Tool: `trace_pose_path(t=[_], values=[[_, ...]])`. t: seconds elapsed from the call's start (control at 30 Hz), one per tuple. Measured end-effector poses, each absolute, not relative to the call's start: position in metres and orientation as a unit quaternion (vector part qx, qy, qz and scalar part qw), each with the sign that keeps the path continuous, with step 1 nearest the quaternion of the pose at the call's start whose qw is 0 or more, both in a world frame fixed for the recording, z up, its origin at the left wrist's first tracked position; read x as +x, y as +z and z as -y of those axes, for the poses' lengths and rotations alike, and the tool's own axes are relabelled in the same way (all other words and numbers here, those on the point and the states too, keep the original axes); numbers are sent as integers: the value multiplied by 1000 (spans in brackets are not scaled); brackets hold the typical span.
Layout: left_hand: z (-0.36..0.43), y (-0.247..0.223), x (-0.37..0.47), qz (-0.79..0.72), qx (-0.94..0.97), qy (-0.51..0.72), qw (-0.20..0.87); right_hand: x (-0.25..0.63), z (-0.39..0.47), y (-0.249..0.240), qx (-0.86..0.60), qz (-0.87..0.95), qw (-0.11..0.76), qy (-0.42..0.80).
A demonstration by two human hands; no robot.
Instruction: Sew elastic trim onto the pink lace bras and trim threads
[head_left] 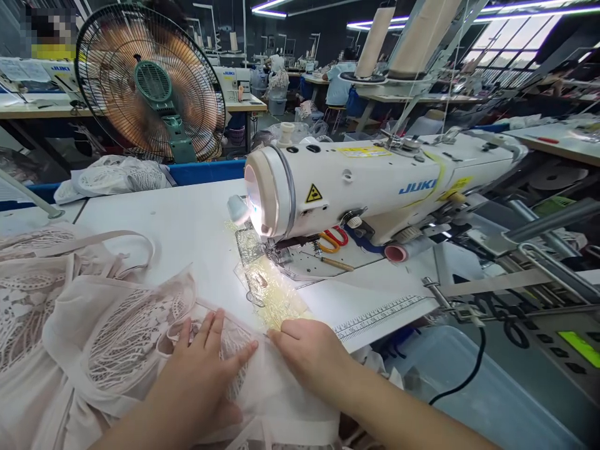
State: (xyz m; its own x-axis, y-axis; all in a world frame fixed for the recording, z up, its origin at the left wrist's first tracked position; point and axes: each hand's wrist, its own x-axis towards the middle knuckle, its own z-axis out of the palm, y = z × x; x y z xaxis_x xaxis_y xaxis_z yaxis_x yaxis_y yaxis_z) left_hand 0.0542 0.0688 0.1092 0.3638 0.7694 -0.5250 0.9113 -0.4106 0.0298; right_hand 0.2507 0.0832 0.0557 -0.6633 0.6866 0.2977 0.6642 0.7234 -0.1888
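Note:
A pale pink lace bra [126, 337] lies spread over the left and front of the white sewing table [187, 219]. My left hand [201, 369] rests flat on its lace and mesh, fingers spread. Close by on the right, my right hand [312, 350] has its fingers closed, thumb and forefinger pinching the edge of the garment's fabric. Just beyond the hands, the tape-covered yellowish plate [276, 290] leads up to the needle area of a white sewing machine [365, 181], lit by its lamp. The fabric lies short of the needle.
Red- and yellow-handled scissors [330, 240] and a wooden-handled tool [335, 264] lie under the machine arm. A ruler strip [379, 319] runs along the table's front edge. A large fan [152, 84] stands behind, and a plastic bin [478, 387] sits below right.

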Motion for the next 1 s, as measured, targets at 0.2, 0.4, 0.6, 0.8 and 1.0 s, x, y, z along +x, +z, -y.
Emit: trace_pose_path(t=[0.2,0.4,0.6,0.8,1.0], values=[[-70,112,55,-513,812,-235,147,233,-91,49,-362,908,205,51],[-70,111,55,-516,811,-236,146,240,-89,50,-360,918,153,73],[-67,106,52,-517,818,-210,136,252,-86,62,-361,926,53,90],[-67,101,50,-520,825,-192,107,262,-71,76,-460,874,49,149],[-71,89,25,-524,846,-88,-36,261,-56,77,-493,784,178,334]])
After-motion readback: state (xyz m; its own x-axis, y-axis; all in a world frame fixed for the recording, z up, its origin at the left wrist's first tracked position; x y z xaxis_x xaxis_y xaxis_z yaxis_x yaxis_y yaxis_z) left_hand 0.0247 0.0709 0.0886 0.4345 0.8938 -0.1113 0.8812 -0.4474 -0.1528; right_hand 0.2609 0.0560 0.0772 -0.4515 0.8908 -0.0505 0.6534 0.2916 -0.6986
